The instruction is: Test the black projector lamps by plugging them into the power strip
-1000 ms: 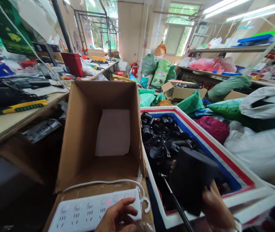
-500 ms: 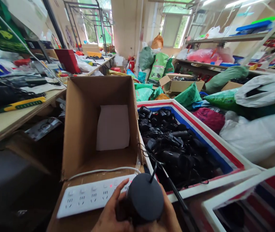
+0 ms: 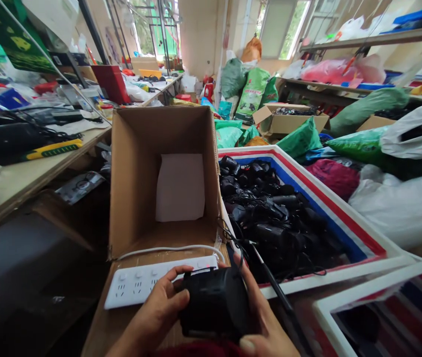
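Blk cylinder [image 3: 208,303], in hands [image 3: 159,303], btm hidden

L hand [image 3: 161,305] & R hand [image 3: 265,317] both bare, low in view nr ctr, facing each other, palms apart, both in a firm grip. L: index reaches inward, slightly bent; thumb just below, also pointing inward; wrist angles up from btm edge. R: fingers slant up & inward, thumb low w/ tip twd L hand; R wrist cut off at btm.

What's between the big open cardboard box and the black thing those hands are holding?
In the head view, a white power strip and white cable lie there.
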